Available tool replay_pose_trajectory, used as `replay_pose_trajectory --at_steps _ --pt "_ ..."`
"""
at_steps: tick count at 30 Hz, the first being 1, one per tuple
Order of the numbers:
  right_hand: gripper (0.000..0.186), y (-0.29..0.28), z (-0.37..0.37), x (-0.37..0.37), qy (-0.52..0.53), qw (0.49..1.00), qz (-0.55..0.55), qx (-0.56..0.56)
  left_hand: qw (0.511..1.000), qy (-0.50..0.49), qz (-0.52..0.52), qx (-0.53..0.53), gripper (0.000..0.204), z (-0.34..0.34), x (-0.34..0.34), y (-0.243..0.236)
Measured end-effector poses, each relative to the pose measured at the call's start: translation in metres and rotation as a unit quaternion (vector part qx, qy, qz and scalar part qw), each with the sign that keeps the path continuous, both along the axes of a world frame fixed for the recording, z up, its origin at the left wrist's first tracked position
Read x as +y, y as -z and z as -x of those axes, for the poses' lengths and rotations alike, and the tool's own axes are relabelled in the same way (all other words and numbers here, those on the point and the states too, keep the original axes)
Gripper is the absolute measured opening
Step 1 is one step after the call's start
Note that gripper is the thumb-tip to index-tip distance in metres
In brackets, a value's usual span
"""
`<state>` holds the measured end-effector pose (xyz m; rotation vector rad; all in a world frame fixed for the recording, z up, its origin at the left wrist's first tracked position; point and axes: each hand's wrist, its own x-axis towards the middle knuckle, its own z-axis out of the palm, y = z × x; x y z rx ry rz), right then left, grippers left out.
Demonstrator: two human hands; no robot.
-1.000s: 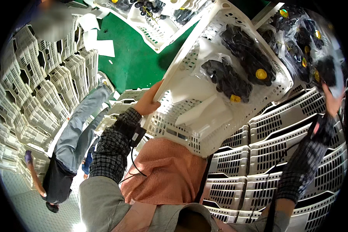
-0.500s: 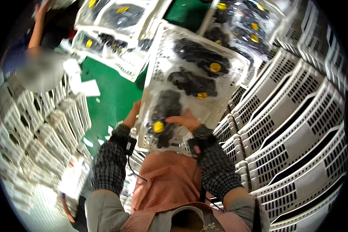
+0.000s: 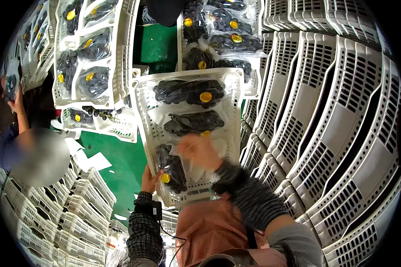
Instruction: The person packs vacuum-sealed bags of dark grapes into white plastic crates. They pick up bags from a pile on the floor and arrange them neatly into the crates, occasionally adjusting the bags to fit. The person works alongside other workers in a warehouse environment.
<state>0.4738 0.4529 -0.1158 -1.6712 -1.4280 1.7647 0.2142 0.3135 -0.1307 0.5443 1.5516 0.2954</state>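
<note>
A white plastic crate (image 3: 142,116) stands in front of me with three clear bags of dark grapes in it. The far bag of grapes (image 3: 187,92) and the middle bag of grapes (image 3: 192,123) lie crosswise. Along the left wall lies the near bag of grapes (image 3: 176,170), lengthwise with a yellow round sticker. My left hand (image 3: 150,180) wraps the crate's left wall, its thumb over the rim beside that sticker. Over the crate's middle, next to loose clear plastic, hangs my right hand (image 3: 199,151); motion smears its fingers, so any hold is hidden.
More crates of bagged grapes stand beyond, one far left (image 3: 124,58) and one far right (image 3: 256,80). Stacked white crates (image 3: 338,124) line the right; others (image 3: 82,204) fill the lower left. Another person's hand (image 3: 18,104) holds a bag at far left. Paper scraps (image 3: 98,161) litter the green floor.
The view has turned, so the crate looks more upright. My right hand has come off the near bag and moved over the middle. That bag now lies closer to the left wall.
</note>
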Motion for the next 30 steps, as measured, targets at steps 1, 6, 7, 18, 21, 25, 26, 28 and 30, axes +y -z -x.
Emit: replay_pose_trajectory --at_steps 1,6,7,18,21,25,26,28,30 --pt "0.034 0.002 -0.035 0.044 0.067 0.994 -0.091 0.003 1.0 0.005 -0.025 0.013 0.052 0.0 -0.001 0.003" --pt "0.084 0.085 -0.186 0.244 -0.11 0.841 -0.289 -0.444 0.999 0.024 -0.011 0.02 0.041 0.012 -0.007 0.022" --pt "0.081 0.104 -0.193 0.258 -0.172 0.78 -0.318 -0.511 0.999 0.025 -0.026 0.025 0.04 0.017 -0.008 0.023" --pt "0.06 0.123 -0.157 0.246 -0.301 0.71 -0.166 -0.614 0.999 0.018 0.011 0.024 0.037 0.03 0.001 0.025" --pt "0.054 0.111 -0.162 0.248 -0.288 0.781 -0.201 -0.517 1.0 0.01 -0.011 0.009 0.035 0.027 0.003 0.026" --pt "0.047 0.064 -0.169 0.251 -0.24 0.798 -0.162 -0.529 0.999 0.038 -0.002 -0.005 0.034 0.028 0.008 0.024" --pt "0.071 0.045 -0.171 0.245 -0.247 0.773 -0.345 -0.471 0.999 0.038 -0.003 -0.01 0.034 0.028 0.009 0.024" --pt "0.07 0.004 -0.175 0.219 -0.131 0.839 -0.276 -0.45 0.999 0.017 -0.019 -0.026 0.036 0.027 0.011 0.024" --pt "0.057 -0.031 -0.17 0.163 -0.039 0.957 -0.23 -0.17 0.999 0.019 -0.031 -0.031 0.037 0.025 0.012 0.025"
